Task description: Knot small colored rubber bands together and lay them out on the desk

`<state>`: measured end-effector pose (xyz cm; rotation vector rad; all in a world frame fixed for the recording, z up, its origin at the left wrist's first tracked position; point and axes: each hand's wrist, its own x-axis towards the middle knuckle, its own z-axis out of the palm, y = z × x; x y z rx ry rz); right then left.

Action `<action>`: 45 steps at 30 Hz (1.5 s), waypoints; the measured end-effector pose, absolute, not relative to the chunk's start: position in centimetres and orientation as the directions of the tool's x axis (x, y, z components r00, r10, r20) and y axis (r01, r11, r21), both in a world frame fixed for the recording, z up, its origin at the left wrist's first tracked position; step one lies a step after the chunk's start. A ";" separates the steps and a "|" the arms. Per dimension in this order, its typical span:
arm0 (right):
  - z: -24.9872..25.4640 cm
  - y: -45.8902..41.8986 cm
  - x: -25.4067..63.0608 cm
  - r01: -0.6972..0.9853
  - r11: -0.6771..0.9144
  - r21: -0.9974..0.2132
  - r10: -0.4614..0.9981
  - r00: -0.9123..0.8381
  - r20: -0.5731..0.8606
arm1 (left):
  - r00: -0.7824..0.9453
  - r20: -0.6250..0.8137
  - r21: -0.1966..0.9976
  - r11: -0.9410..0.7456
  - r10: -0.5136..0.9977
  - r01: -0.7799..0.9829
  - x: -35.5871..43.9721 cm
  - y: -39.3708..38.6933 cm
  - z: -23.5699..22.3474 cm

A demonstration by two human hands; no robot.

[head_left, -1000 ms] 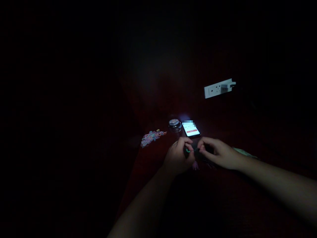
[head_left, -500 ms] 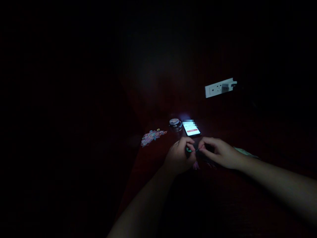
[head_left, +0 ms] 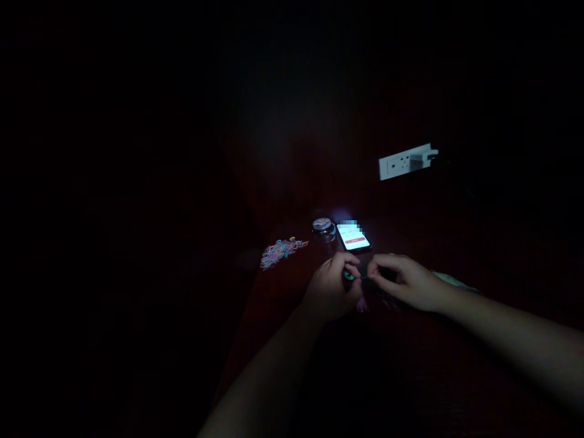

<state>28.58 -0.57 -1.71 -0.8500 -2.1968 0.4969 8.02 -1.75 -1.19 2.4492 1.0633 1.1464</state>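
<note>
My left hand (head_left: 331,289) is closed in a pinch on a small green elastic band (head_left: 349,275), part of which loops out between thumb and fingers. From it a thin stretch runs across to my right hand (head_left: 406,281), whose thumb and fingertips are pinched on the other end. The two hands are a short gap apart above the dark red table. Just below them lies a small pink-purple bunch of bands (head_left: 362,303), partly hidden by my left hand. A few faint bands (head_left: 390,304) lie under my right hand, hard to make out in the dark.
A heap of coloured elastic bands (head_left: 280,252) lies near the table's left edge. Behind my hands stand a small lidded glass jar (head_left: 323,230) and a lit phone (head_left: 354,236). Something pale green (head_left: 451,280) lies behind my right wrist. A white socket strip (head_left: 406,162) is further back.
Both hands keep their pinch on the green band, with barely any movement. The view has shifted very slightly.
</note>
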 end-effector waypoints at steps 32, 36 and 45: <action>-1.5 -0.6 28.4 0.400 0.702 -0.589 0.703 -0.525 0.481 | 0.424 0.562 0.466 -0.696 0.710 0.547 7.7 -1.8 -0.9; -1.8 -0.3 28.6 0.409 0.718 -0.563 0.691 -0.515 0.507 | 0.388 0.579 0.470 -0.683 0.717 0.559 6.7 -1.3 -0.5; -1.9 0.1 28.6 0.426 0.747 -0.510 0.664 -0.510 0.547 | -0.013 0.646 0.588 -0.486 0.763 0.646 3.1 -2.3 -1.5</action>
